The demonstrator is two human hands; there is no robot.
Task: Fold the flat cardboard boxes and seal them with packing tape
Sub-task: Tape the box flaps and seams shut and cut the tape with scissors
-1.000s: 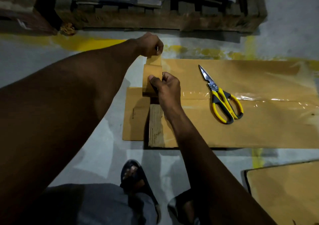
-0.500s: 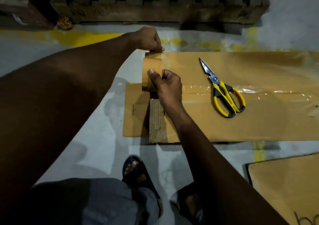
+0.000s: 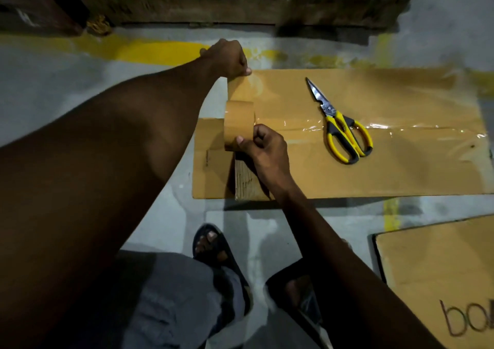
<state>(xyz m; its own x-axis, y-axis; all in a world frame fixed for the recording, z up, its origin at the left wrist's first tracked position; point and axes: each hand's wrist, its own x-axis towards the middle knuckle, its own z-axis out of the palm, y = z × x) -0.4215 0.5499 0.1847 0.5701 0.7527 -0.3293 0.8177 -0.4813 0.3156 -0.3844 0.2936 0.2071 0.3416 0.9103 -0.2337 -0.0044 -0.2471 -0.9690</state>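
Note:
A flat cardboard box (image 3: 401, 172) lies on the grey floor, with a clear tape strip along its middle seam. My right hand (image 3: 263, 148) grips a brown packing tape roll (image 3: 238, 124) standing on edge at the box's left end. My left hand (image 3: 230, 58) pinches the tape's free end at the box's far left corner. The pulled strip of tape (image 3: 242, 88) runs from the roll up to that hand, across the box's left end.
Yellow-handled scissors (image 3: 340, 129) lie shut on the box, right of the roll. A second flat cardboard sheet (image 3: 438, 276) with dark lettering lies at the lower right. A wooden pallet (image 3: 240, 3) lines the far side. My sandalled feet (image 3: 213, 249) are below the box.
My left hand has moved farther from the roll with the tape end, so the pulled strip is longer. My right hand has shifted lower on the roll.

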